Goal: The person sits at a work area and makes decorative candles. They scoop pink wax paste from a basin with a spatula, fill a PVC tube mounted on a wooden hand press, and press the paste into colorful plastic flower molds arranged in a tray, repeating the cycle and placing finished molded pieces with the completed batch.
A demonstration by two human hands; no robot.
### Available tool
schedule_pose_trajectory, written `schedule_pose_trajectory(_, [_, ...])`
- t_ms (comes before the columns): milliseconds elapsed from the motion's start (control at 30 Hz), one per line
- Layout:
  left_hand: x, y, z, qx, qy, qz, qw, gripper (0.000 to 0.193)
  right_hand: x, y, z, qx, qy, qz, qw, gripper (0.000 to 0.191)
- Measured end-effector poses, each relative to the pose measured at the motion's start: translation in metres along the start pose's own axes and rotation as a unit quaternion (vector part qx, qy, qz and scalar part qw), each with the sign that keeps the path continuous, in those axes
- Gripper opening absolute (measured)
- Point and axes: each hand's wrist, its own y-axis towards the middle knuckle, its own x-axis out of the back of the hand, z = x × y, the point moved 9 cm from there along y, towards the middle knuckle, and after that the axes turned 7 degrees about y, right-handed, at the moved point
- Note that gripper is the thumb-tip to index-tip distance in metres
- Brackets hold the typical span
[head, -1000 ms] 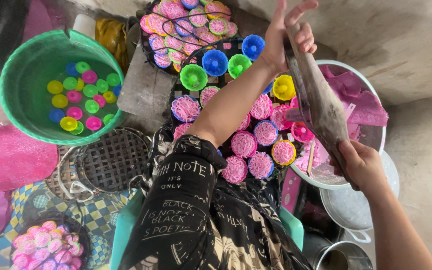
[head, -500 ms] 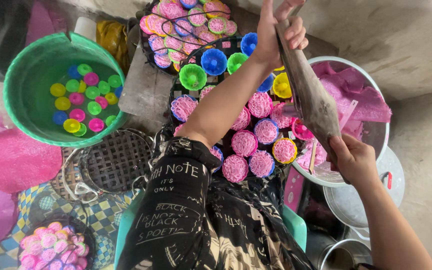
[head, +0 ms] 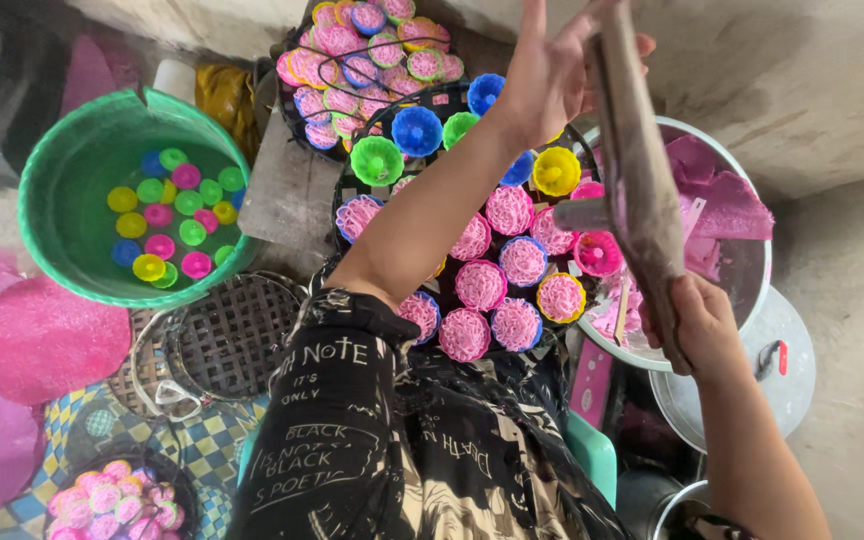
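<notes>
A round dark wire tray [head: 352, 190] at frame centre is filled w/ small plastic cup moulds [head: 480, 284] in pink, blue, yellow & green, most topped w/ pink noodle-like nests. A second tray of filled moulds [head: 352, 60] is seen at top centre. At upper left a green plastic basin [head: 57, 170] w/ water holds floating coloured cups [head: 167, 222]. A woven round basket [head: 227, 335] lies just below it; pink cloth [head: 22, 340] is spread at far left. At right, a metal bowl [head: 752, 270] w/ pink dough is partly hidden by the long greyish-brown cloth bag [head: 642, 190]. The floor is rough grey concrete.

The bag is held stretched, slanting from top centre-right down to lower right, above the tray's right edge. The left hand [head: 547, 75] is raised at the top, fingers closed on the bag's upper end; forearm crosses the tray. The right hand [head: 697, 325] is clenched around the bag's lower end.
</notes>
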Motion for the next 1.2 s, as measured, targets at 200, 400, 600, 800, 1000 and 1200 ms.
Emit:
schedule_pose_trajectory(200, [-0.141,-0.075,0.005,-0.251,0.441,0.3,0.808,0.069,-0.011,-0.023,0.026,0.034,0.072,-0.091,0.993,0.061])
schedule_pose_trajectory(400, [-0.172,-0.091,0.023,-0.227,0.815,-0.033,0.532,0.027,-0.034,-0.065,0.134,0.258,-0.304,-0.101,0.912,0.045])
schedule_pose_trajectory(600, [-0.221,-0.122,0.078,-0.163,0.829,0.117,0.523,0.014,-0.053,-0.124,0.237,0.506,-0.408,-0.208,0.731,0.034])
schedule_pose_trajectory(800, [-0.23,-0.171,0.101,0.05,0.761,0.363,0.534,0.031,-0.111,-0.167,0.217,0.474,-0.473,0.042,0.742,0.025])
schedule_pose_trajectory(1000, [-0.243,-0.213,0.071,0.012,0.847,0.29,0.446,0.018,-0.045,-0.157,0.188,0.332,-0.365,0.024,0.869,0.036])
schedule_pose_trajectory(1200, [-0.198,-0.214,0.003,0.01,0.865,0.177,0.469,0.025,0.013,-0.172,0.194,0.431,-0.2,0.017,0.88,0.03])
